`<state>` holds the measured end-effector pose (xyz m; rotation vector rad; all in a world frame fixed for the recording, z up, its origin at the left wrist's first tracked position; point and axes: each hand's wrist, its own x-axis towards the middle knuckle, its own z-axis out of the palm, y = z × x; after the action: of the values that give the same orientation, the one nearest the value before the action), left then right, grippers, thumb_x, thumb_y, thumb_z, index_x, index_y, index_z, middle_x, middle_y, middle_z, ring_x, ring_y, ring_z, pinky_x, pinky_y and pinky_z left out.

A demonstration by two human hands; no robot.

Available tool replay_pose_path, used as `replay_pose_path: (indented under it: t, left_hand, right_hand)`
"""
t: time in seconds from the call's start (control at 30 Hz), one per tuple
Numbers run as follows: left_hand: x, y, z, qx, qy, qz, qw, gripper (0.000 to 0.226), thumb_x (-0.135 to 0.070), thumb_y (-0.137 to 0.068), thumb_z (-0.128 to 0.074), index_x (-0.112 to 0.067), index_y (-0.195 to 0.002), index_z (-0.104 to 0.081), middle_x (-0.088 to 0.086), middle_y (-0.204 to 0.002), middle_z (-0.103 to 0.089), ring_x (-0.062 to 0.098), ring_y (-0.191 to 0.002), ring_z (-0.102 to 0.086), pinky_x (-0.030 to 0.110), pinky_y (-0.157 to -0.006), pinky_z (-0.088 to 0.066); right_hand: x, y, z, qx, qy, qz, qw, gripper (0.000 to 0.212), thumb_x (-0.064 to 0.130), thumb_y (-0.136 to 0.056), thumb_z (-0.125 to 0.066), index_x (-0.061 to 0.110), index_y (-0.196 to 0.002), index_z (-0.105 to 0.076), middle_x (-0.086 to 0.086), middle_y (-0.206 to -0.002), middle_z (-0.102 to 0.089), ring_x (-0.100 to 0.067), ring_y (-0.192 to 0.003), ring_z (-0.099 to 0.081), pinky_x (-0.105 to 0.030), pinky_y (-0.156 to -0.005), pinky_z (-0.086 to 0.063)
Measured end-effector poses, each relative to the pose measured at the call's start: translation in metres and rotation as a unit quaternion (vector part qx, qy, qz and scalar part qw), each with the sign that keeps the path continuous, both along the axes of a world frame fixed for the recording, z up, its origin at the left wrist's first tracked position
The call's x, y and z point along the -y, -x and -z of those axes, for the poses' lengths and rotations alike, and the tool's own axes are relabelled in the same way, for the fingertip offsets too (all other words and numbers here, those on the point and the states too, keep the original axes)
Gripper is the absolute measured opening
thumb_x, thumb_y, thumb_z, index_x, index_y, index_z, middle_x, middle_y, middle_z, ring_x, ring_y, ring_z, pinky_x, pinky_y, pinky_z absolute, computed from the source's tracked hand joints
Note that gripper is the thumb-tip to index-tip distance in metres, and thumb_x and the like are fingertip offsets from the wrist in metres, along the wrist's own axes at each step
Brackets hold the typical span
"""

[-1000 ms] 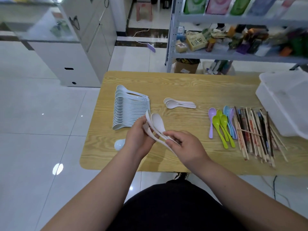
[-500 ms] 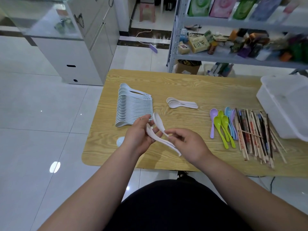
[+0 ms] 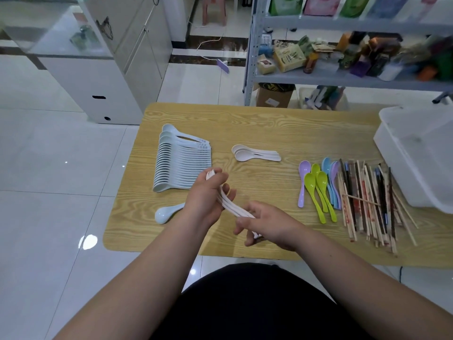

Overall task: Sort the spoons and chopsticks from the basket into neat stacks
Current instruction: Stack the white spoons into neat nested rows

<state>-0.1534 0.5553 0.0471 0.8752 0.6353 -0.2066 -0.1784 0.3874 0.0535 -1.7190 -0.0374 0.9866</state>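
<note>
Changed: the held white spoons (image 3: 232, 206) have dropped from a raised, bowls-up fan to a flatter slant over the table (image 3: 269, 123). Their bowls are now mostly buried in the left hand, which has drifted toward the table's left side.
Left hand (image 3: 206, 196): above the table's near-left part, fingers curled around the bowl end of the bundle, with white tips peeking out above the knuckles.
Right hand (image 3: 268, 224): above the table's near edge, at the middle, fingers folded around the handle end of the same bundle.
Spoon row (image 3: 182, 163): a long nested line of pale spoons lying on the table's left side.
Lone spoon (image 3: 166, 214): at the table's near-left edge, its bowl hanging past the rim.
Spoon pair (image 3: 255, 153): two white ones nested at the table's centre.
Coloured spoons (image 3: 318, 190): purple, green and blue, on the table's right half.
Chopsticks (image 3: 370, 200): a loose heap on the table, right of the coloured spoons and touching them.
Basket (image 3: 416, 153): a white tub on the table's far-right end.
</note>
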Motion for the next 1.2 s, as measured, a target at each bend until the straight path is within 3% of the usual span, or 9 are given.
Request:
replay_pose_path:
  t: [0.13,0.2,0.4,0.53,0.63,0.7,0.83,1.03,1.2]
  left_hand:
    - [0.031,-0.011,0.006,-0.024,-0.012,-0.001,1.0,0.021,0.002,-0.091,-0.056,-0.018,-0.093,-0.055,-0.001,-0.07,-0.054,0.012,-0.056,-0.053,0.033,-0.068,-0.054]
    - [0.048,-0.016,0.01,-0.038,-0.023,-0.011,0.999,0.022,0.004,-0.09,-0.055,-0.018,-0.092,-0.054,0.0,-0.071,-0.053,0.014,-0.057,-0.054,0.033,-0.066,-0.054]
    - [0.08,-0.03,0.018,-0.055,-0.059,-0.023,0.997,0.023,0.007,-0.089,-0.053,-0.016,-0.092,-0.053,0.007,-0.079,-0.052,0.023,-0.073,-0.059,0.048,-0.088,-0.056]
    - [0.081,-0.034,0.024,-0.045,-0.17,0.059,0.983,0.028,0.014,-0.086,-0.051,-0.013,-0.092,-0.056,0.01,-0.092,-0.063,0.025,-0.088,-0.071,0.05,-0.083,-0.06]
    - [0.08,-0.034,0.035,-0.058,-0.25,0.116,0.96,0.029,0.016,-0.082,-0.052,-0.008,-0.095,-0.063,0.008,-0.103,-0.069,0.026,-0.098,-0.072,0.038,-0.074,-0.061]
    - [0.076,-0.033,0.049,-0.075,-0.351,0.175,0.917,0.029,0.004,-0.082,-0.06,-0.017,-0.1,-0.069,0.0,-0.099,-0.072,0.019,-0.092,-0.072,0.031,-0.075,-0.061]
    - [0.063,-0.048,0.087,-0.07,-0.544,0.299,0.781,0.015,-0.02,-0.084,-0.068,-0.028,-0.097,-0.066,-0.007,-0.084,-0.071,0.012,-0.075,-0.067,0.018,-0.057,-0.044]
    - [0.046,-0.076,0.15,0.105,-0.647,0.33,0.679,0.022,-0.023,-0.081,-0.061,-0.011,-0.099,-0.066,0.005,-0.091,-0.058,0.023,-0.085,-0.052,0.036,-0.073,-0.042]
    - [0.033,-0.108,0.18,0.183,-0.707,0.303,0.612,0.028,-0.033,-0.08,-0.056,-0.01,-0.094,-0.064,0.007,-0.088,-0.06,0.033,-0.082,-0.053,0.037,-0.079,-0.035]
  right_hand:
    - [0.035,-0.016,0.012,-0.144,-0.093,0.003,0.985,0.028,0.013,-0.1,-0.061,0.002,-0.125,-0.059,-0.007,-0.086,-0.065,-0.018,-0.065,-0.062,-0.047,-0.078,-0.061]
    - [0.053,-0.026,0.018,-0.151,-0.084,-0.02,0.985,0.027,0.012,-0.101,-0.059,0.003,-0.126,-0.06,-0.007,-0.085,-0.063,-0.018,-0.065,-0.061,-0.047,-0.077,-0.062]
    - [0.088,-0.059,0.044,-0.069,-0.028,-0.087,0.993,0.02,0.02,-0.103,-0.054,0.016,-0.12,-0.066,0.002,-0.076,-0.055,-0.011,-0.058,-0.049,-0.035,-0.067,-0.058]
    - [0.104,-0.077,0.066,0.0,0.029,-0.094,0.995,0.028,0.041,-0.104,-0.048,0.025,-0.111,-0.07,0.008,-0.073,-0.059,-0.013,-0.058,-0.051,-0.035,-0.067,-0.051]
    - [0.111,-0.088,0.083,0.105,0.097,-0.131,0.981,0.027,0.043,-0.103,-0.048,0.026,-0.101,-0.069,0.009,-0.077,-0.061,-0.008,-0.064,-0.054,-0.033,-0.07,-0.046]
    - [0.11,-0.096,0.096,0.203,0.146,-0.18,0.951,0.025,0.042,-0.103,-0.048,0.024,-0.102,-0.066,0.005,-0.088,-0.063,-0.014,-0.084,-0.058,-0.035,-0.075,-0.044]
    - [0.102,-0.111,0.133,0.295,0.22,-0.186,0.911,0.033,0.044,-0.102,-0.05,0.024,-0.124,-0.063,-0.004,-0.111,-0.062,-0.026,-0.109,-0.055,-0.041,-0.089,-0.047]
    - [0.081,-0.128,0.182,0.39,0.29,-0.109,0.867,0.026,0.039,-0.093,-0.062,0.019,-0.107,-0.07,-0.006,-0.094,-0.057,-0.035,-0.087,-0.06,-0.043,-0.071,-0.053]
    - [0.074,-0.144,0.203,0.47,0.321,-0.051,0.821,0.028,0.042,-0.089,-0.058,0.024,-0.105,-0.072,-0.001,-0.091,-0.061,-0.03,-0.089,-0.056,-0.041,-0.08,-0.045]
